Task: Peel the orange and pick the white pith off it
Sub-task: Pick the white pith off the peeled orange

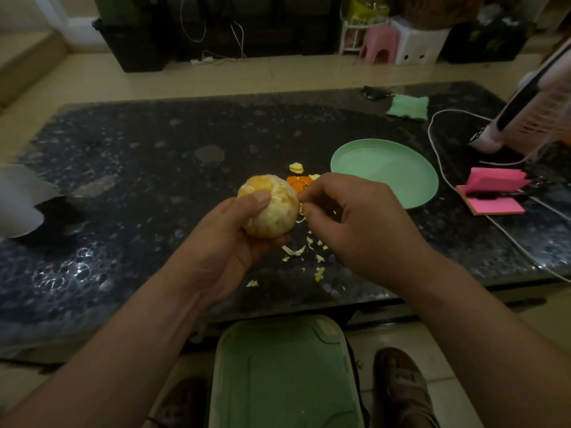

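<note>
Green plate [411, 193], pink notepad [494, 193], green cloth [408, 107].

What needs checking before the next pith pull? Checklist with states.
1. Left hand grips the peeled orange securely: ok, thumb over the top, fingers beneath.
2. Right hand has a pith strip pinched at the orange's right side: ok.
3. Rind off: ok on the facing side; far side cannot tell.
4. Pith cleared: not ok, white patches cover much of the fruit.
5. Scraps contained: not ok, pith scraps and peel pieces lie on the table, none seen in the green plate.
</note>
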`<state>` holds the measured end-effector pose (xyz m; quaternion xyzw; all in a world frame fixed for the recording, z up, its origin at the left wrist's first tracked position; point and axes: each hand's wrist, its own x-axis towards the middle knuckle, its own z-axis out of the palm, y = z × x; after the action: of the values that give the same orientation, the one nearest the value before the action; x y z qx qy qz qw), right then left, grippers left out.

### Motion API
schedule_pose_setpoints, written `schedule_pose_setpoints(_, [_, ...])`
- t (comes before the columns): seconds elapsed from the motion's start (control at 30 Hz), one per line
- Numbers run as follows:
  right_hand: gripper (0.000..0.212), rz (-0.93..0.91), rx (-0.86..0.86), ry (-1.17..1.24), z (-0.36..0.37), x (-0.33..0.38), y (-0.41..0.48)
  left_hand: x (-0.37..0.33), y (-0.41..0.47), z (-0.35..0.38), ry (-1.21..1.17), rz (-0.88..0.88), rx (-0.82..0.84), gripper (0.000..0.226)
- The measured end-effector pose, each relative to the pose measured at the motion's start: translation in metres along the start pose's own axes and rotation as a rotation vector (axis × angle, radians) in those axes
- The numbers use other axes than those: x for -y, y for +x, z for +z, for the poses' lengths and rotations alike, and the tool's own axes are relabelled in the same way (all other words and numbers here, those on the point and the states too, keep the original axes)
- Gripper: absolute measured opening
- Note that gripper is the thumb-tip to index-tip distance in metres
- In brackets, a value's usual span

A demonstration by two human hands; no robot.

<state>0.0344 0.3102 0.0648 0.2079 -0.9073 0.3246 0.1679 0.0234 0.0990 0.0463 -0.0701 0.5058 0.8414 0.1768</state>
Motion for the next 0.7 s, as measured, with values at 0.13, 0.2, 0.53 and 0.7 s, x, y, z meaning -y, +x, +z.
schedule_pose_setpoints(0.13, [0.008,-0.009,0.001,-0.024,0.0,0.001,0.0,0.0,0.002,-0.002,0.028,0.014,-0.008,0.071])
schedule_pose_setpoints(0.2, [0.009,-0.021,0.008,-0.057,0.001,0.001,0.0,0.001,0.002,-0.003,0.061,0.033,-0.016,0.075])
schedule_pose_setpoints(0.53, [0.012,-0.038,0.005,-0.2,0.004,0.007,0.0,0.002,-0.001,-0.004,0.274,0.099,-0.093,0.065])
schedule_pose_setpoints(0.7, [0.014,0.019,-0.024,-0.134,0.004,0.012,0.0,0.003,-0.001,-0.003,0.216,0.08,-0.043,0.068])
